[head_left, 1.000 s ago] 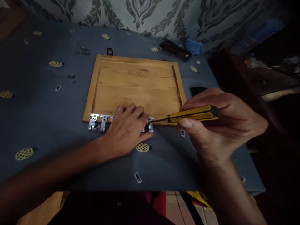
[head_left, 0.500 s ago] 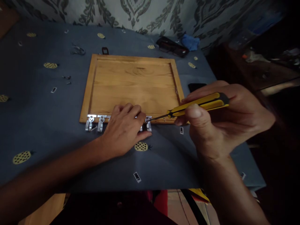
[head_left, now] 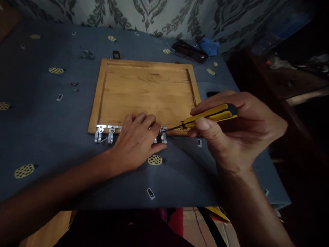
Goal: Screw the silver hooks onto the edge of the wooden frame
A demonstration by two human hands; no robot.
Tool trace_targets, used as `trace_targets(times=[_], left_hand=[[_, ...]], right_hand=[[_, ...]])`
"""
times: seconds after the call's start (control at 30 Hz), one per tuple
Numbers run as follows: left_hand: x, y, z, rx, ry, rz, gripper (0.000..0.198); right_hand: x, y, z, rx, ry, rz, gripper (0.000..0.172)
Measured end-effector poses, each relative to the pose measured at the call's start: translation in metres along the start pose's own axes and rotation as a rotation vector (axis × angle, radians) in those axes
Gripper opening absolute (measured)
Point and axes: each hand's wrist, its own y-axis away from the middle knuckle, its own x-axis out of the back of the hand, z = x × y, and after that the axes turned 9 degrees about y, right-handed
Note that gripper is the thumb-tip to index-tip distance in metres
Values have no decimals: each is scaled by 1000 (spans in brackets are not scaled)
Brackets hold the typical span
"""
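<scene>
A framed wooden board [head_left: 149,92] lies flat on the table, a silver metal hook rail [head_left: 112,130] along its near edge. Over the rail's middle my left hand [head_left: 137,139] is closed, fingers curled on top and thumb below at the edge; it hides several hooks. My right hand [head_left: 239,130] grips a yellow and black screwdriver [head_left: 210,116] by the handle. The screwdriver's tip meets the rail at its right-end hook [head_left: 163,135]; the screw there is too small to make out.
Loose screws [head_left: 74,84] lie left of the board. Beyond it are a small pair of pliers-like tools [head_left: 86,54], a dark buckle-shaped piece [head_left: 116,55], dark glasses [head_left: 190,51] and a blue cloth [head_left: 209,46]. A dark flat object [head_left: 212,93] is partly behind my right hand.
My right hand has shifted slightly left and turned around the screwdriver, whose handle has swung a little left. The tip stays at the rail's right end. My left hand has kept its place.
</scene>
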Motion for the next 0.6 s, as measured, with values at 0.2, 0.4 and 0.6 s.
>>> trace_targets(times=[0.2, 0.4, 0.6], left_hand=[[0, 0, 0, -5, -12, 6, 37], [0, 0, 1, -7, -9, 15, 35], [0, 0, -1, -13, -8, 11, 34]], right_hand=[[9, -1, -4, -110, -120, -145, 28], [9, -4, -1, -29, -72, -111, 23], [-1, 0, 2, 75, 25, 41, 25]])
